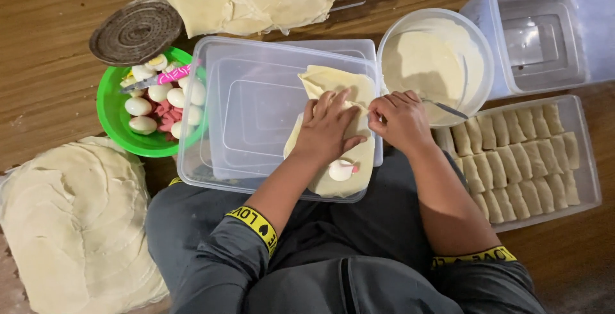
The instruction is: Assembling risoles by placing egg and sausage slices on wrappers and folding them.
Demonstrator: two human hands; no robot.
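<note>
- Wrapping step: left hand [328,127] lies flat, fingers spread, on the thin pale pastry sheet [333,83] over the upturned clear plastic lid [256,109].
- Right hand [398,120] is closed on a metal spoon [445,108] reaching into the round tub of pale batter [435,61].
- Next, judged: careful, even folding over the filling [341,170].

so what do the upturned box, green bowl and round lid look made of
Box: clear, slightly frosted plastic, likely; the legs show through it. Green bowl: opaque glossy plastic, by its bright even colour. Round lid: seems dull grey metal with ringed ridges, though that is less sure. The left hand presses a pale wrapper on the box.

A wooden floor [45,45] carries a green bowl [112,119] and a tray of rolls [586,160].
</note>
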